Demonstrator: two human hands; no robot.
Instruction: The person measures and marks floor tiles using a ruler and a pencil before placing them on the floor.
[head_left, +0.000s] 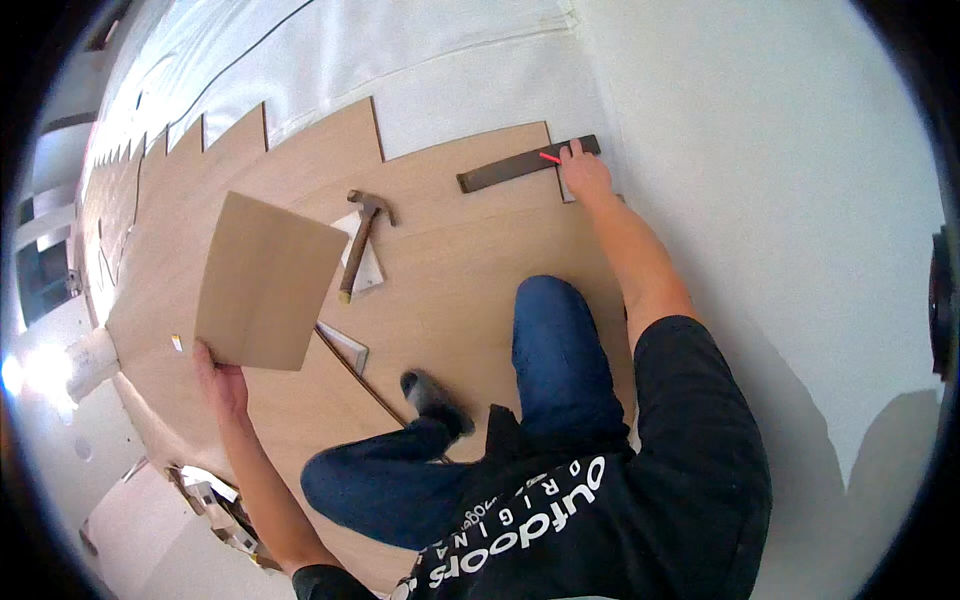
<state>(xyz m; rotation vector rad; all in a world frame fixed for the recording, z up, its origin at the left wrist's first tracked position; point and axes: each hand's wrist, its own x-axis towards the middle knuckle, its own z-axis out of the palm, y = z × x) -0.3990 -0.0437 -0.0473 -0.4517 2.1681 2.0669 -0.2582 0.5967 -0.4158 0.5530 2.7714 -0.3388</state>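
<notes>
My left hand (224,385) grips the lower edge of a short cut piece of wood-look flooring board (268,285), lifted above the floor on the left. By the wall, my right hand (586,175) has its fingers closed with a thin red pencil (550,158) sticking out of them. Those fingers are at the right end of a dark flat metal pull bar (515,170), which has a bent lip at its left end. The bar lies across the laid boards (450,240) and over a small gap beside the wall. Whether the fingers press on the bar is hard to see.
A claw hammer (360,245) rests partly on a white flat piece (370,270) at the centre. Another pale offcut (345,347) lies near my foot. White underlay sheeting (460,85) stretches beyond the stepped board edges. A white wall (740,200) stands close on the right.
</notes>
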